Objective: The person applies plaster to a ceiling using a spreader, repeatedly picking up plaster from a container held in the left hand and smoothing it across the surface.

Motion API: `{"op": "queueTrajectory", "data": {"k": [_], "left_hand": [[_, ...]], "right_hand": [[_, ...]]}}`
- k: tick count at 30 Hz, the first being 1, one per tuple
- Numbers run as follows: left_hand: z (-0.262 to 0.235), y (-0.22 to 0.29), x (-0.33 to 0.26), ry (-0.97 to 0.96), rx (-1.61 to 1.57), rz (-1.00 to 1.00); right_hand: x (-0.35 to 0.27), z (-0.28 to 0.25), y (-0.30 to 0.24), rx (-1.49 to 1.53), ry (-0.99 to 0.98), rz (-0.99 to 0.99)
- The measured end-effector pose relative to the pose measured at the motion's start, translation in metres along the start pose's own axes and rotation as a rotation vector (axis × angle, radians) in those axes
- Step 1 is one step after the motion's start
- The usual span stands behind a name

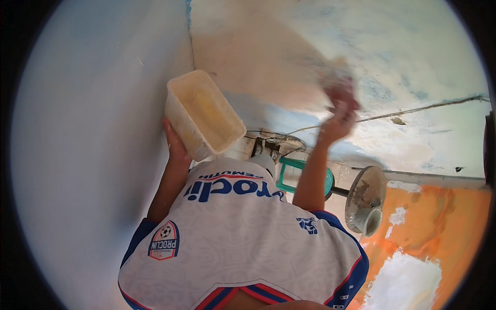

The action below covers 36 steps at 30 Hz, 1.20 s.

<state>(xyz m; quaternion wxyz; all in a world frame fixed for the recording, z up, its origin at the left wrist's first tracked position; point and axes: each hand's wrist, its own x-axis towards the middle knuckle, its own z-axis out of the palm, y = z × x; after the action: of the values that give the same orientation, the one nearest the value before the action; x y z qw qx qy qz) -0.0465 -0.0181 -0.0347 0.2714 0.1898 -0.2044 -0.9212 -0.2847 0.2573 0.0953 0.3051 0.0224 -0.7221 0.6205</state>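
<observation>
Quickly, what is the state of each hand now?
Left hand: closed on a cream plastic tub.
Right hand: closed on a blurred tool; what kind cannot be told.

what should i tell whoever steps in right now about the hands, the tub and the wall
Left hand: holds the pale plastic tub from below, tilted, with yellowish paste inside.
Right hand: raised to the wall, closed on a tool too blurred to identify.
Done, judging by the wall: a tan coated patch spreads left of the right hand.
Left: blue and white blotchy wall to the right of the hand is uncoated.
Nearby: a green stool and a dirty fan below, on an orange sheet.
</observation>
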Motion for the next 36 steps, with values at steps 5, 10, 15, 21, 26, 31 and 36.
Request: {"op": "queueTrajectory", "data": {"k": [5,10,15,21,26,31,36], "left_hand": [[0.032,0.01,-0.015,0.167,0.06,-0.052],[0.017,0.008,-0.011,0.123,0.047,-0.01],[0.01,0.001,-0.027,0.179,0.055,-0.026],[0.008,-0.005,-0.025,0.139,0.057,-0.101],[0.031,0.0,-0.011,0.11,0.118,-0.112],[0.019,0.001,-0.019,0.029,0.087,-0.057],[-0.001,-0.007,-0.02,0.055,0.084,-0.088]], "right_hand": [[-0.102,0.097,0.083,-0.256,-0.608,-0.222],[-0.03,0.059,0.08,-0.204,-0.242,-0.229],[0.059,-0.071,0.039,-0.194,0.102,-0.106],[-0.059,0.012,0.105,-0.285,-0.53,-0.251],[-0.066,0.07,0.138,-0.32,-0.462,-0.248],[0.064,-0.06,0.073,-0.286,-0.012,-0.044],[0.048,-0.091,0.025,-0.246,0.071,-0.004]]}}
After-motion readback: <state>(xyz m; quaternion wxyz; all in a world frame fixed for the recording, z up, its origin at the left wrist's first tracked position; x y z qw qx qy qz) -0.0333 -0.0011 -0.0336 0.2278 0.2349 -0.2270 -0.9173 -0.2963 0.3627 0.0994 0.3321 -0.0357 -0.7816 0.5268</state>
